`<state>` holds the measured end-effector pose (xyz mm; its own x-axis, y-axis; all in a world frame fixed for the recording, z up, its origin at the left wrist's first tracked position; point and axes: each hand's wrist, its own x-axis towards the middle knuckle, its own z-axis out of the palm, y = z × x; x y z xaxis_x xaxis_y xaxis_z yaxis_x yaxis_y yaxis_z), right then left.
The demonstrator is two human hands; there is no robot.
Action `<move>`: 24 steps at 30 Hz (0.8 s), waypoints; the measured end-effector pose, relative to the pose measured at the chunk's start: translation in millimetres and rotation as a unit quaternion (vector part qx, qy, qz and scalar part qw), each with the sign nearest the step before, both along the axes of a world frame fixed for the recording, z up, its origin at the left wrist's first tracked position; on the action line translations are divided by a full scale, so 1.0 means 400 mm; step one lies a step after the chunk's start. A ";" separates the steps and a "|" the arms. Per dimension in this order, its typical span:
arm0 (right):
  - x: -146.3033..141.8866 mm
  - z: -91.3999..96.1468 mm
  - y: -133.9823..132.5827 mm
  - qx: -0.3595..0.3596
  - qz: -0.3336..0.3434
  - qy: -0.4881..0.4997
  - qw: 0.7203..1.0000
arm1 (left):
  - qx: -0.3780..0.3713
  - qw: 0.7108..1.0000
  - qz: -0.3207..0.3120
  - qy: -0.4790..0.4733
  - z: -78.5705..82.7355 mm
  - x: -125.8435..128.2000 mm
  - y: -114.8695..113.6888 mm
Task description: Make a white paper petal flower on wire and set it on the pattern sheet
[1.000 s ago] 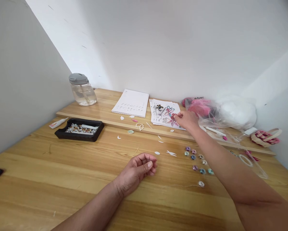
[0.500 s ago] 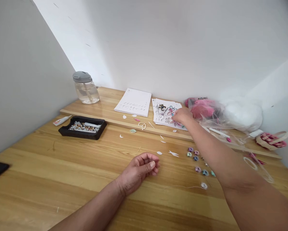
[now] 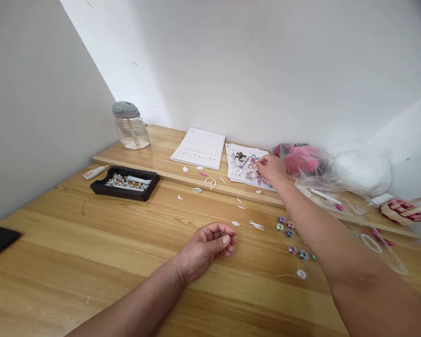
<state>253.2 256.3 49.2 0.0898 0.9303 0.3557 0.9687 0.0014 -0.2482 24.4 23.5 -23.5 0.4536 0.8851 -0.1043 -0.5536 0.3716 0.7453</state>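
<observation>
My right hand (image 3: 272, 169) reaches over a stack of cut-out paper sheets (image 3: 231, 173) on the raised back ledge. Its fingertips pinch at a small pink and orange flower (image 3: 253, 164); the exact grip is partly hidden. Other flowers of thin outlined petals lie around it, among them a pale flower (image 3: 249, 175). Beside them on the sheets are a dark ornament (image 3: 240, 156) and thin metal tools. My left hand (image 3: 206, 245) rests on its side on the table, fingers loosely curled with the thumb against them, nothing seen inside. Nearest to it is a white paper leaf (image 3: 235, 223).
Thread bobbins (image 3: 290, 232) lie under my right forearm. At left are a black tray (image 3: 126, 194) of beads, a glue tube (image 3: 95, 172), a jar (image 3: 131, 131) and a phone (image 3: 1, 242). Right: bagged pink fluff (image 3: 303, 160), white stuffing (image 3: 363, 168), a small basket (image 3: 403, 210).
My right hand has shifted slightly up from the lower flowers, its fingertips now at the pink and orange one. My left hand stays in place. The view has turned slightly left.
</observation>
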 end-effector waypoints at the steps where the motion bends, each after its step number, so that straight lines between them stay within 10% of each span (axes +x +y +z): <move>1: 0.001 -0.001 0.003 0.005 0.002 0.010 1.000 | 0.000 1.000 0.000 0.000 0.001 0.000 0.000; 15: -0.054 0.022 -0.032 0.014 0.041 0.082 0.996 | -0.019 1.000 0.004 -0.005 0.002 0.002 -0.001; 24: -0.100 -0.018 -0.040 0.070 0.190 0.014 0.979 | -0.018 1.000 0.003 -0.004 0.005 0.001 0.000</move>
